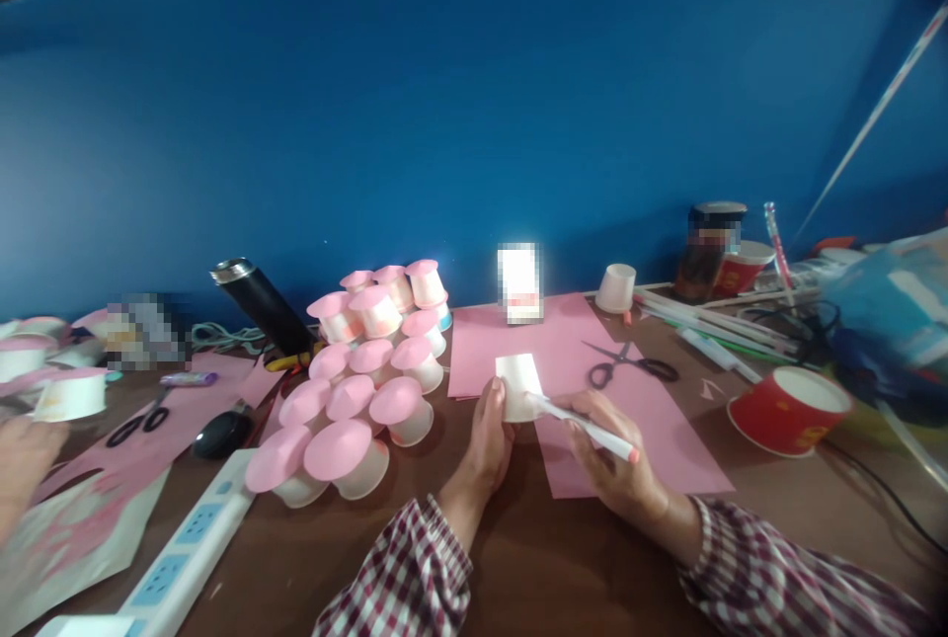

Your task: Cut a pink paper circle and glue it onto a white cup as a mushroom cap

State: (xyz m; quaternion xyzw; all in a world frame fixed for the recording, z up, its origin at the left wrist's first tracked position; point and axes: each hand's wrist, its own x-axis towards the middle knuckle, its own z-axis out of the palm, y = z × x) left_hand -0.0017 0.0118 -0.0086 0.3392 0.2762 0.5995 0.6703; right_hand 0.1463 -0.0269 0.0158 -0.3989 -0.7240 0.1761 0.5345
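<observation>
A white paper cup (518, 382) is held by my left hand (487, 439), whose fingers wrap its left side. My right hand (611, 454) grips a white marker (589, 427) with an orange-red end. The marker's tip is at the cup's lower right side; whether it touches, I cannot tell. Pink paper sheets (563, 346) lie under and behind the cup. Dark-handled scissors (629, 363) rest spread on the paper, beyond my right hand. To the left of my left hand stand several paper cups topped with pink paper cones (345, 449).
A power strip (189, 543), a mouse (222, 433) and a black flask (263, 306) are at left. Another person's hand (26, 459) shows at the far left edge. On the right are a red paper cup (789, 412), a small white cup (615, 288) and a dark bottle (707, 257).
</observation>
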